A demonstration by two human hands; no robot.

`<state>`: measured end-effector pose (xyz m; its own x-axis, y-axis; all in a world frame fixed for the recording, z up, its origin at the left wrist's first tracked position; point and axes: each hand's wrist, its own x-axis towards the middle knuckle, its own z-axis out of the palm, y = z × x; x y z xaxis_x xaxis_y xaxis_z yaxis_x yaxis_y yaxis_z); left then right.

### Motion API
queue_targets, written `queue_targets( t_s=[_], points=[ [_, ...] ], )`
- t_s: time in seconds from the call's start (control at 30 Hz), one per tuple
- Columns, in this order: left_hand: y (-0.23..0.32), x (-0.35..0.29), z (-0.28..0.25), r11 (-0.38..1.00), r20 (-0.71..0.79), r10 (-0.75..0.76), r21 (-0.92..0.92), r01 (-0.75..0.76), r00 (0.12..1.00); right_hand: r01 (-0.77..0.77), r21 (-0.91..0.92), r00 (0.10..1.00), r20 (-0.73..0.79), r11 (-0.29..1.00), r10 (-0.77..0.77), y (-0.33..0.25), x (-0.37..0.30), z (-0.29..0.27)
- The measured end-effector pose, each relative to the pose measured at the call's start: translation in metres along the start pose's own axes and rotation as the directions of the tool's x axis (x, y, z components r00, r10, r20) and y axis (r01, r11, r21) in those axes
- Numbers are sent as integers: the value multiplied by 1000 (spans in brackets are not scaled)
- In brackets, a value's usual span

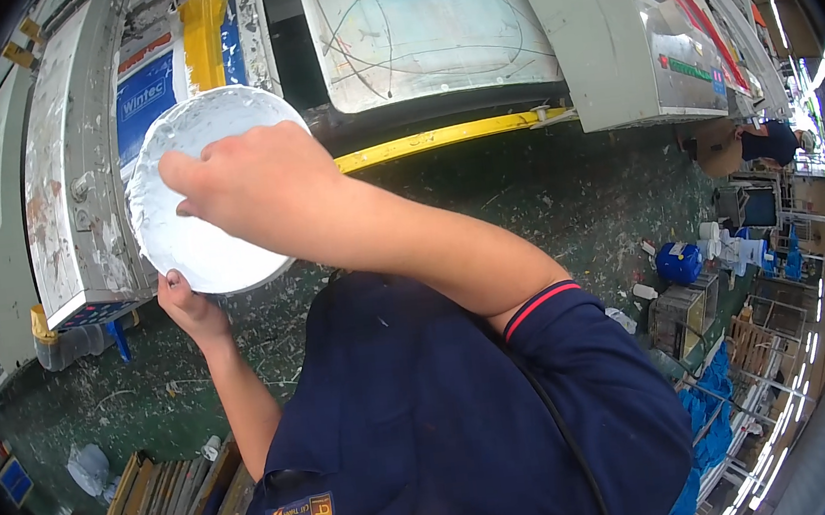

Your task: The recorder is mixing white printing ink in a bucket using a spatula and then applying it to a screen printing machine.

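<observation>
A round white tub smeared with thick white paste is tipped so that its inside faces me at the upper left. My left hand grips its near rim, with the thumb showing at the edge. Over the mouth of the tub, my right hand is closed in a fist, its forearm reaching across from the right. Whatever the right fingers hold, if anything, is hidden behind the hand.
A flat stained platen lies ahead, with a yellow bar along its near side. Grey machine housings flank it, one paint-splashed at left. Stacked frames stand behind at lower left. A person is far right.
</observation>
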<state>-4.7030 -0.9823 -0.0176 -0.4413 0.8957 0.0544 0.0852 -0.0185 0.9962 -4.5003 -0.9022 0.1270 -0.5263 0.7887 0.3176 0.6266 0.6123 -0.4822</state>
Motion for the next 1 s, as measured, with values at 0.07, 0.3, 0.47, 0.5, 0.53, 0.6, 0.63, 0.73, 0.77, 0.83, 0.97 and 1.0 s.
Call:
queue_targets(
  t_s=[0.07, 0.3, 0.47, 0.5, 0.53, 0.6, 0.63, 0.73, 0.77, 0.83, 0.97, 1.0],
  points=[
    [4, -1, 1, 1000, -1, -10, -30, 10, 1000, 3, 13, 1000, 10, 1000, -3, -3, -2, -1],
    [-1, 1, -1, 1000, 7, 10, 8, -10, 1000, 42, 14, 999, -8, 999, -42, -7, -1, 2],
    [2, -1, 0, 1000, 41, 2, -3, -2, 999, 57, 33, 998, -13, 998, -57, -11, -1, 7],
    [1, 0, 0, 1000, 43, 4, -7, -4, 999, 51, 26, 999, -8, 998, -51, -12, -1, 6],
    [-1, 0, -3, 1000, 49, -9, -8, 10, 999, 50, 23, 999, -2, 998, -50, -13, -2, 6],
    [-2, 1, -5, 1000, 53, -21, -10, 22, 998, 57, 19, 998, -2, 998, -57, -13, -2, 6],
    [-2, 1, -5, 1000, 49, -26, 7, 26, 998, 54, 17, 999, -3, 998, -54, -13, -3, 6],
    [9, -2, 7, 1000, 14, 4, -13, -4, 1000, 47, 18, 999, 4, 999, -47, -15, 2, 9],
    [13, -2, 12, 998, -21, 40, -49, -41, 999, 44, 1, 999, 20, 999, -44, -15, 3, 9],
    [3, 0, 7, 997, -6, 66, -43, -66, 998, 43, 27, 999, 14, 999, -44, -14, 4, 10],
    [-6, 4, -3, 999, 22, 40, 20, -41, 999, 45, 54, 998, 32, 997, -47, -14, 5, 9],
    [-7, 4, -2, 999, 22, 39, 20, -40, 999, 45, 55, 998, 33, 997, -47, -13, 5, 10]
  ],
)
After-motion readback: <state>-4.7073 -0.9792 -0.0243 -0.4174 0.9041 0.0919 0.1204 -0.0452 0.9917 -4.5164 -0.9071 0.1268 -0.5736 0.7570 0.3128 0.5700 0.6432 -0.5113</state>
